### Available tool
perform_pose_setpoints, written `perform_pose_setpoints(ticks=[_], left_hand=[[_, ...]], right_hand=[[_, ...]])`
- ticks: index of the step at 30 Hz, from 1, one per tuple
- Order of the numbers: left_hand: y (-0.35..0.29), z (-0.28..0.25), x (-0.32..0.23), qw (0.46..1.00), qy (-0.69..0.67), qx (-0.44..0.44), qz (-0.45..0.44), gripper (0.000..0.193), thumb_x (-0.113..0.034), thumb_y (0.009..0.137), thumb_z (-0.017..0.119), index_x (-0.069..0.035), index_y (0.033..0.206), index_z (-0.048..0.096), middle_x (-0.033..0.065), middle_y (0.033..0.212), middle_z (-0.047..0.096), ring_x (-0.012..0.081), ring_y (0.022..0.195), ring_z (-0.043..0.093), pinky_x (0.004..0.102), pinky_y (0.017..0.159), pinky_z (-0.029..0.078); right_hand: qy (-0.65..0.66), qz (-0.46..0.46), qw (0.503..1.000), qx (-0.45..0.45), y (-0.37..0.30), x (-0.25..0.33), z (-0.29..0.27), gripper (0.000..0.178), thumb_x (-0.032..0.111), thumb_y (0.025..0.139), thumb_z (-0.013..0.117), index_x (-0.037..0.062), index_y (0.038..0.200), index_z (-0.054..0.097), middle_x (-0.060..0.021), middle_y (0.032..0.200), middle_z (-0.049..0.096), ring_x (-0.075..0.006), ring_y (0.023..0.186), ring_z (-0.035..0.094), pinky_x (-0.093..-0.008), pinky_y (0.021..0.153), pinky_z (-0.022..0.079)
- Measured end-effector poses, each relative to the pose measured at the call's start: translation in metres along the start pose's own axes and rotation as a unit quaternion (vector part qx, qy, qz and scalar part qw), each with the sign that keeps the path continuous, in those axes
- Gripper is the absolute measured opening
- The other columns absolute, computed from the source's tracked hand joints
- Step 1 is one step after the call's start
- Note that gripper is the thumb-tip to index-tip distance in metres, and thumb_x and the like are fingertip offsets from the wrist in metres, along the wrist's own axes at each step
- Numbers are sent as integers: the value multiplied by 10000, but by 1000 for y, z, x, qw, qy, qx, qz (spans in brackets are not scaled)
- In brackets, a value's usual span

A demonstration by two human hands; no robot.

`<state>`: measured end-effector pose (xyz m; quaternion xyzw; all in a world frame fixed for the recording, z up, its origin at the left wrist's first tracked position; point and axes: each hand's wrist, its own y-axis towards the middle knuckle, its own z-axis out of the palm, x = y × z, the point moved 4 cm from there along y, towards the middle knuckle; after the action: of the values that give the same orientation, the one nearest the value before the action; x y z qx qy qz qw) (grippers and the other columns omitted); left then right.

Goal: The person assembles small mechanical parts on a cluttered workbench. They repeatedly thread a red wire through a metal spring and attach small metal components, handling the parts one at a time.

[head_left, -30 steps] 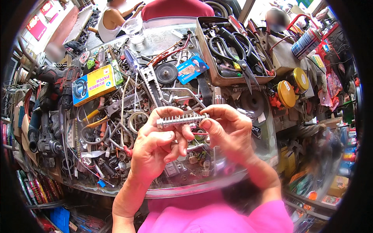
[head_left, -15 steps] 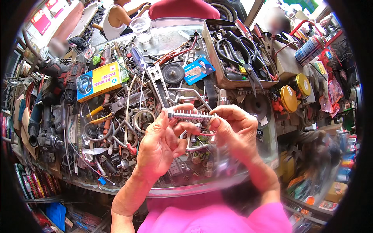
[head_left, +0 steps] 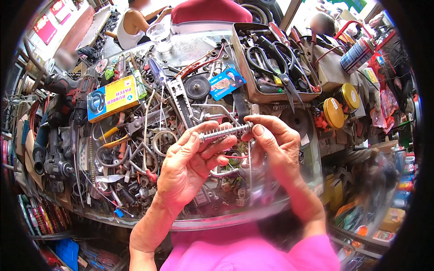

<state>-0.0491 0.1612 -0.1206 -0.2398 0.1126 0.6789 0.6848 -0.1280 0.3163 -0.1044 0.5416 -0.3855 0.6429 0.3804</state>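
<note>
Silvery metal, the spring-wound rod (head_left: 225,132) spans mid-frame with its long axis tilting slightly up rightward, its left end grasped by the left hand (head_left: 183,169), its right end pinched by the right hand (head_left: 281,143).

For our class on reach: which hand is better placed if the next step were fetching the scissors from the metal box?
Probably the right hand: it looks nearer the scissors than the left hand, though both hold the spring.
</note>
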Motion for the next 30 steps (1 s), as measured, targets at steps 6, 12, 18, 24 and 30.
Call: perform_pose_setpoints(ticks=[6,12,18,24,30], left_hand=[[1,-1,0,1000,22,5,3,381,-229,1010,390,38,1272,460,180,1249,552,288,1099,597,343,819,535],[-1,-9,-1,997,66,21,33,389,-265,1011,389,43,1225,493,179,1125,623,275,1024,638,324,796,532],[0,1,-1,994,96,-6,45,348,-220,997,439,43,1215,508,165,1092,635,253,1011,645,306,782,534],[-1,-3,1,981,186,-29,42,308,-166,972,503,28,1210,524,145,1052,653,217,913,679,277,713,544],[-1,-7,0,983,174,-39,45,305,-224,960,532,24,1131,574,155,1000,675,213,815,699,258,617,541]], right_hand=[[24,-12,999,31,-1,-1,2,248,124,920,601,-17,1124,602,-60,808,662,-27,498,519,-165,430,413],[24,28,995,97,-1,-3,3,180,139,913,620,6,1031,643,-7,706,597,-23,493,507,-161,418,392],[33,36,998,43,1,-7,0,210,189,918,621,2,1010,646,-7,682,603,-28,473,515,-164,403,387],[-3,31,999,27,2,-6,-4,248,230,945,562,0,950,652,-8,616,596,-39,449,506,-179,409,376],[1,52,998,27,1,-4,-4,339,311,970,507,8,953,658,-7,613,609,-31,454,512,-172,412,373]])
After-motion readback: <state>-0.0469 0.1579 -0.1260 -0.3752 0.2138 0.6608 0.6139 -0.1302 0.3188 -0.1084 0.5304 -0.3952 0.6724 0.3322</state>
